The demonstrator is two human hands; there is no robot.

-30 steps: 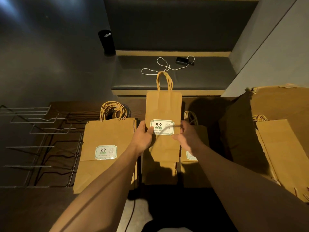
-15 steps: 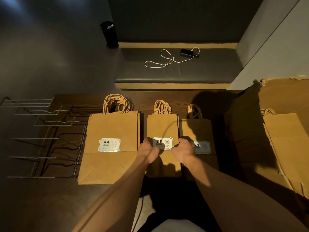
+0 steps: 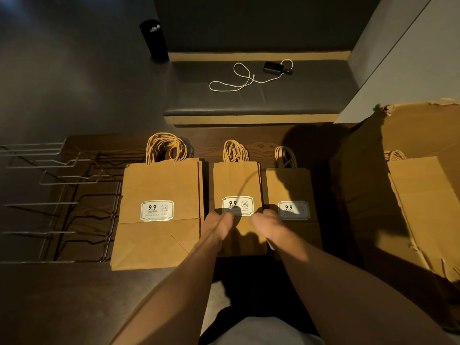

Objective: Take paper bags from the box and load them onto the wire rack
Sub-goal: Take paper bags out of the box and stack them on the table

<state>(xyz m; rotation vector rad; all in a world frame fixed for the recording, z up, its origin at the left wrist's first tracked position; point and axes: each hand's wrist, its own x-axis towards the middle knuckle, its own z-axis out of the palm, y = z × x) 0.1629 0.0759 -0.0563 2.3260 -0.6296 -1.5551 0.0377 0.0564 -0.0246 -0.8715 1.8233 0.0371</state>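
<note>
Three stacks of flat brown paper bags lie side by side on the dark table: a large stack (image 3: 159, 207), a middle stack (image 3: 236, 185) and a right stack (image 3: 288, 190), each with a white 9.9 label on top. My left hand (image 3: 219, 225) and my right hand (image 3: 263, 222) hold the top bag of the middle stack by its left and right sides, just below the label, with the bag lying flat. The wire rack (image 3: 62, 195) lies on the table at the far left, with no bag in it. The cardboard box (image 3: 418, 125) stands open at the right, with more bags (image 3: 423, 195) inside.
Beyond the table runs a dark bench (image 3: 261, 100) with a white cable (image 3: 236, 80) and a small black device (image 3: 273, 67) on it. A black cylinder (image 3: 153, 38) stands on the floor at the back left. A grey wall closes the right side.
One second ago both hands held a bag upright above the table. They lowered it flat onto the middle stack and still have hold of it.
</note>
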